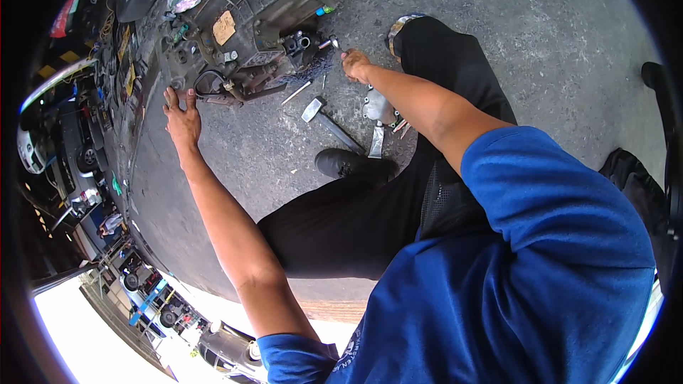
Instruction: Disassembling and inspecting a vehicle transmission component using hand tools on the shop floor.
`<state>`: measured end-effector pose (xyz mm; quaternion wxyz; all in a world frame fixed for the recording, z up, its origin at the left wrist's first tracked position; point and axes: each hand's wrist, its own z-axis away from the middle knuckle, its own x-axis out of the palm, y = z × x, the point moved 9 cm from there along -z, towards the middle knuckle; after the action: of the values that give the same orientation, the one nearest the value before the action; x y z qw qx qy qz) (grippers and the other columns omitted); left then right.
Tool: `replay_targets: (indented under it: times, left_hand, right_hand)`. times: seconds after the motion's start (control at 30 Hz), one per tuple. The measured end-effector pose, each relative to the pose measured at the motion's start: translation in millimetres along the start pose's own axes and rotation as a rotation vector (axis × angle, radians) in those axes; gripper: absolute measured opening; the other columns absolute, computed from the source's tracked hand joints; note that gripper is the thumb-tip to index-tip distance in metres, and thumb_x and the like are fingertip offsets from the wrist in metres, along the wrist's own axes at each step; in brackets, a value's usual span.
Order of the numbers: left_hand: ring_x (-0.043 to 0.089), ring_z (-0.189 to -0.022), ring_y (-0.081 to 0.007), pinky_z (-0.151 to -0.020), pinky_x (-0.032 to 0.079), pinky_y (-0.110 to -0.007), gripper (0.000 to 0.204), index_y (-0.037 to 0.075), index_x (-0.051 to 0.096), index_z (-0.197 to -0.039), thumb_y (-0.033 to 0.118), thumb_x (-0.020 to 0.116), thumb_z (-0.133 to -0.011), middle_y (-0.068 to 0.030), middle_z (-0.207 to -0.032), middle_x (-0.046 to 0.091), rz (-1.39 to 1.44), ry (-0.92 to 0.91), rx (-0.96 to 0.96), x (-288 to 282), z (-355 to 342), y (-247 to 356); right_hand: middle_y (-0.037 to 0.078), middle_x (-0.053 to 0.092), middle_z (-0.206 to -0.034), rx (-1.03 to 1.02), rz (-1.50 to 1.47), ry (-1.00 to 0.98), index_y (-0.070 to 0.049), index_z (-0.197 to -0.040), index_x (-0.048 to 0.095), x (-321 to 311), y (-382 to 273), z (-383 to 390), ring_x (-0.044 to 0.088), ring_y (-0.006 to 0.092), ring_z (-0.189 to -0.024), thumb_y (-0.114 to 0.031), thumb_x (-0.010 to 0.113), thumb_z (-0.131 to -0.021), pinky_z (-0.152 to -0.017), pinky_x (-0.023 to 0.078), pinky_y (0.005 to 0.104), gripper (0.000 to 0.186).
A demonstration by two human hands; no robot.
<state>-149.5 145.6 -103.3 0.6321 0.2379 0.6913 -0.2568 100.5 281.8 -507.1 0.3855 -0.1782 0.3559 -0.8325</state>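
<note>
Greasy metal machine assembly [267, 41] on the concrete floor [541, 57], ahead of the person. Left hand [183, 125]: open, fingers spread, at the assembly's near left edge; contact cannot be told. Right hand [356, 65]: fingers curled, just beside a shiny-ended tool [331, 43] at the assembly's right side; cannot tell whether gripped. Hammer [331, 127], thin rod [297, 93] and metal housing cover [378, 106] lie on the floor nearby.

Right hand [356, 65] near grimy machinery [249, 35]
</note>
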Motion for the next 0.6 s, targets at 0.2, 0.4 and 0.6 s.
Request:
replay_targets:
  times: [0.2,0.4,0.6]
  left_hand:
    - [0.024,-0.137,-0.0384,-0.106,0.025,-0.057,0.074,0.011,0.026,-0.145,0.057,0.044,-0.090,-0.0117,-0.150,0.027,-0.059,-0.049,-0.011,2,26,-13]
    - [0.030,-0.133,-0.0405,-0.107,0.029,-0.046,0.072,0.011,0.028,-0.144,0.055,0.045,-0.090,-0.0132,-0.148,0.029,0.010,-0.023,0.036,3,14,10]
    - [0.031,-0.132,-0.0407,-0.107,0.030,-0.042,0.068,0.010,0.032,-0.143,0.050,0.049,-0.090,-0.0133,-0.146,0.033,0.031,0.011,0.126,-5,1,32]
  right_hand:
    - [0.008,0.068,-0.085,-0.482,0.909,0.142,-0.009,-0.095,0.063,48,-6,0,0.065,0.0193,-0.084,-0.015,0.050,-0.089,-0.068,0.051,0.0318,0.015]
    - [0.005,0.061,-0.072,0.010,-0.463,0.088,-0.008,-0.084,0.061,-34,57,-44,0.059,0.0192,-0.062,-0.019,0.055,-0.090,-0.048,0.047,0.0350,0.014]
    - [0.002,0.057,-0.067,-0.078,-0.163,-0.035,-0.015,-0.075,0.058,-34,13,-25,0.050,0.0185,-0.049,-0.027,0.056,-0.092,-0.037,0.040,0.0363,0.021]
